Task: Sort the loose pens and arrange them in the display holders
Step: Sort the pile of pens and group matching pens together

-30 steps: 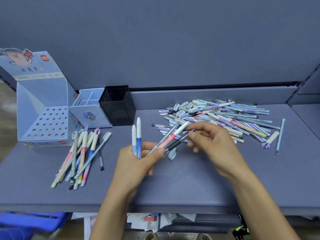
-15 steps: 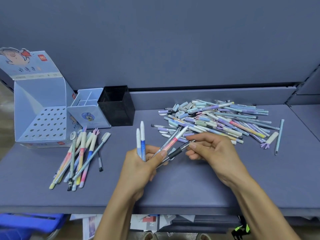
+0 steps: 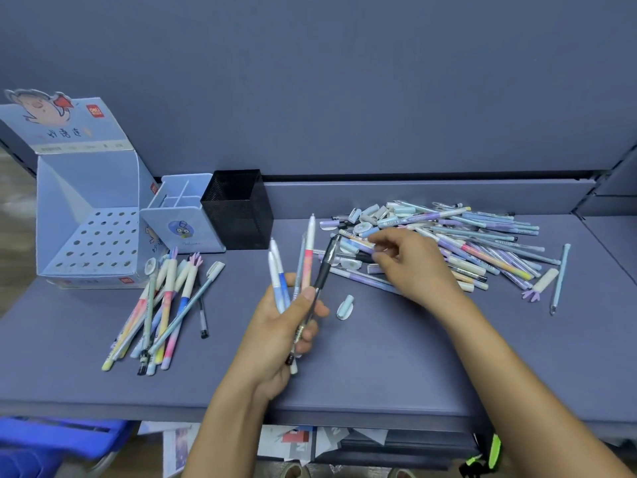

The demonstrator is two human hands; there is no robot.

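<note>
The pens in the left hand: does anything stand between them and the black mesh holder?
Nothing visible does. The left hand holds the pens above the shelf, and only bare shelf lies between them and the black mesh holder. The blue holder stands beside it, out of the path.

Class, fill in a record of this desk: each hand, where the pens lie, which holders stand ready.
Left hand: grips several pens, fanned upward
Right hand: fingers in the loose pile, grip unclear
Loose pile: heaped at right
Sorted pens: lying before the display box
Holders: display box, blue holder, black mesh holder, back left
</note>
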